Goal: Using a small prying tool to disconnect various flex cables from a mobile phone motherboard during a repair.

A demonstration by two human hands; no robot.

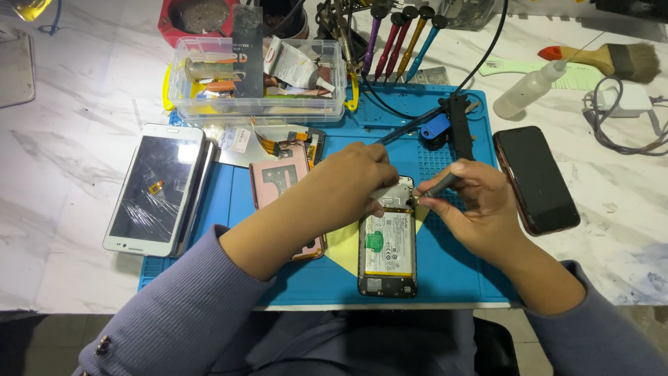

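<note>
An opened phone (pixel 387 251) with its back off lies on the blue work mat (pixel 452 271), its battery showing. My left hand (pixel 348 182) rests over the phone's top end, fingers pressing on it. My right hand (pixel 473 205) grips a dark screwdriver (pixel 437 186), whose tip touches the phone's upper right corner. A yellow sheet (pixel 342 245) lies under the phone.
A pink phone back (pixel 278 177) lies left of the opened phone. A white phone with a cracked screen (pixel 154 189) sits at the mat's left edge, a black phone (pixel 536 177) at the right. Behind are a clear parts box (pixel 257 80), a screwdriver rack (pixel 403 35), squeeze bottle (pixel 525 89), brush (pixel 612 59).
</note>
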